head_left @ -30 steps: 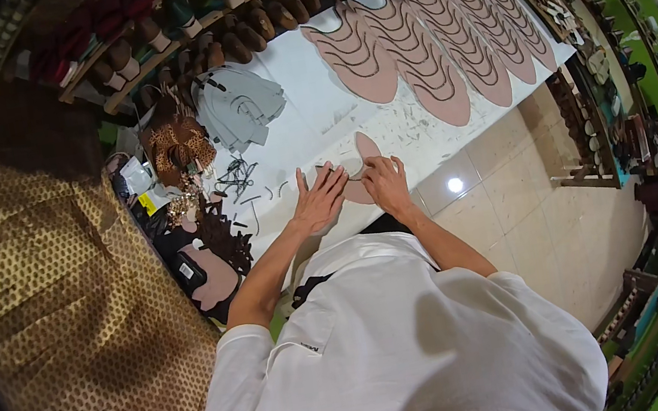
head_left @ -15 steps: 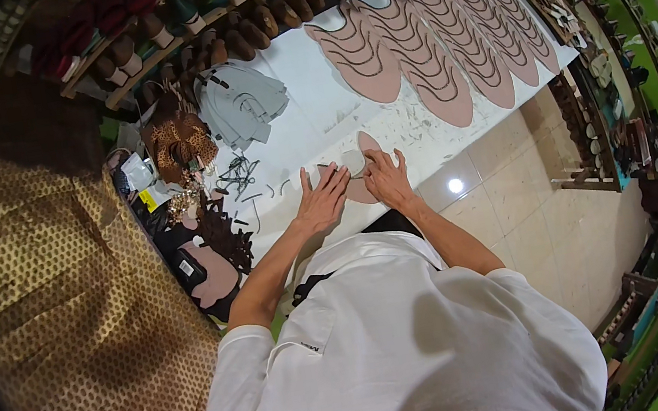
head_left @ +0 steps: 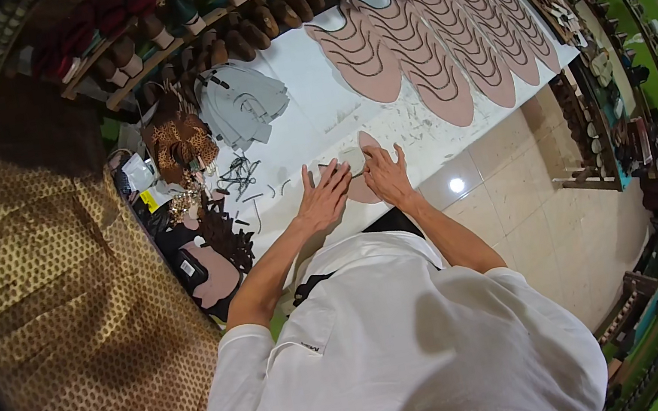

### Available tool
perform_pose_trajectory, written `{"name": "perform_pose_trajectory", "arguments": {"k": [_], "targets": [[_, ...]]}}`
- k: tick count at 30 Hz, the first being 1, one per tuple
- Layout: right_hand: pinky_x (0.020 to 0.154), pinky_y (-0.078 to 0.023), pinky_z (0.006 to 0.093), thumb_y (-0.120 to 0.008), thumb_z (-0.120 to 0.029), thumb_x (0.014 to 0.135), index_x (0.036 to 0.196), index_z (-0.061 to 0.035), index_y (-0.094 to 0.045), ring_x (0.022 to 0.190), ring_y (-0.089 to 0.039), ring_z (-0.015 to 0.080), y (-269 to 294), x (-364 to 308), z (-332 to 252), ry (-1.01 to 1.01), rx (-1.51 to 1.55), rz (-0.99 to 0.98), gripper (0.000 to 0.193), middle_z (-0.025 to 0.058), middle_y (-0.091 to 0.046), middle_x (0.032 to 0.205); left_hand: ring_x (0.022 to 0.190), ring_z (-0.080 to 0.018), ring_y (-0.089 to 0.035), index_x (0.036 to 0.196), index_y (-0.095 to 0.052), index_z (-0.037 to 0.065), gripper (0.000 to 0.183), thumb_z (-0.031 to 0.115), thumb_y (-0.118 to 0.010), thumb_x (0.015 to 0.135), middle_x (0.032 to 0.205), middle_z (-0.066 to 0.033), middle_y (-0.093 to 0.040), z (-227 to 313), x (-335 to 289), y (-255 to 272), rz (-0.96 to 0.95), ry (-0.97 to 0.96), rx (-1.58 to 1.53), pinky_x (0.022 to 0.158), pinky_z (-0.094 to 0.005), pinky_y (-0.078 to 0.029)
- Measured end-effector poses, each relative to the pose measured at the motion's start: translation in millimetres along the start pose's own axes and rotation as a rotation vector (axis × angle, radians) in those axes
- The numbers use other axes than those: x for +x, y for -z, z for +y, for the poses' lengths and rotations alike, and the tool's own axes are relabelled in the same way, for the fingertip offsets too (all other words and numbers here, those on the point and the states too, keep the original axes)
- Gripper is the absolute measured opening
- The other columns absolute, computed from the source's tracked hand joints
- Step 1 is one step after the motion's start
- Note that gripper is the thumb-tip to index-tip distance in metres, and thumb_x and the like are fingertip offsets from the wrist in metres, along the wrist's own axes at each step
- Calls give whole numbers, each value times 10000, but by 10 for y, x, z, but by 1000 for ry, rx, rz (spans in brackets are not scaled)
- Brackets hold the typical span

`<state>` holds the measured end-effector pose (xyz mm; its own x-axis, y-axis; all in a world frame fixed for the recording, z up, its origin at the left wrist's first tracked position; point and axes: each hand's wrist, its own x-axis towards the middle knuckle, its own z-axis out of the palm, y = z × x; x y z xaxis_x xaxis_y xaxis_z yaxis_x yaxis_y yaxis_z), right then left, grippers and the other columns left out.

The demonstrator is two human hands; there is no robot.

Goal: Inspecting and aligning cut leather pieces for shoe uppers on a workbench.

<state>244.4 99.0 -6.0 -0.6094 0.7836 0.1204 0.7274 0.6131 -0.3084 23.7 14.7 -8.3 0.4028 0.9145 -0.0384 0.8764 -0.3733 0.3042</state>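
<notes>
A pink insole-shaped piece (head_left: 362, 191) lies near the table's front edge, between my hands. Its far tip rises above a pale grey piece (head_left: 350, 156) that lies across it, with a thin dark line along the edge. My left hand (head_left: 327, 197) rests flat at the left end of the pale piece, fingers stretched and thumb apart. My right hand (head_left: 386, 178) bears on the right side of both pieces. Its fingers are bent with the tips together at the pale piece's edge; whatever they pinch is too small to make out. One digit sticks out to the right.
Rows of overlapping pink insole pieces (head_left: 440, 91) with dark wavy edges cover the table's far right. Grey sheet pieces (head_left: 242, 102), dark strips (head_left: 239, 175) and leopard-print material (head_left: 179, 139) lie left. Shoe racks (head_left: 263, 20) line the back; patterned gold sheeting (head_left: 78, 317) hangs left.
My right fingers have shifted slightly along the pale piece's edge, and the pale piece looks flatter. My left hand stays in nearly the same place.
</notes>
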Motion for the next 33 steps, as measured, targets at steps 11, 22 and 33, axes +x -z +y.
{"name": "perform_pose_trajectory", "arguments": {"k": [11, 22, 33], "targets": [[1209, -218, 660, -631, -190, 969, 1007, -89, -697, 1353, -515, 215, 40, 49, 1, 21, -16, -13, 126, 42, -571, 1376, 1619, -261, -182, 1635, -357, 140, 629, 228, -520, 1033, 1708, -47, -322, 62, -20, 0, -42, 15, 14, 1155, -826, -24], [1208, -175, 654, -675, -220, 957, 1018, -129, -714, 1345, -524, 193, -46, 78, 68, 44, -71, -20, 116, 17, -589, 1383, 1628, -274, -155, 1648, -329, 148, 716, 193, -575, 977, 1725, -70, -276, 108, 3, -1, -67, 19, 16, 1138, -841, -29], [1224, -165, 674, -744, -217, 895, 948, -140, -765, 1329, -533, 179, 55, 213, 129, 164, -87, -87, 97, -2, -603, 1357, 1627, -314, -143, 1662, -315, 221, 702, 173, -538, 998, 1742, -92, -237, 186, 36, -19, -83, 81, -36, 1114, -878, -24]]}}
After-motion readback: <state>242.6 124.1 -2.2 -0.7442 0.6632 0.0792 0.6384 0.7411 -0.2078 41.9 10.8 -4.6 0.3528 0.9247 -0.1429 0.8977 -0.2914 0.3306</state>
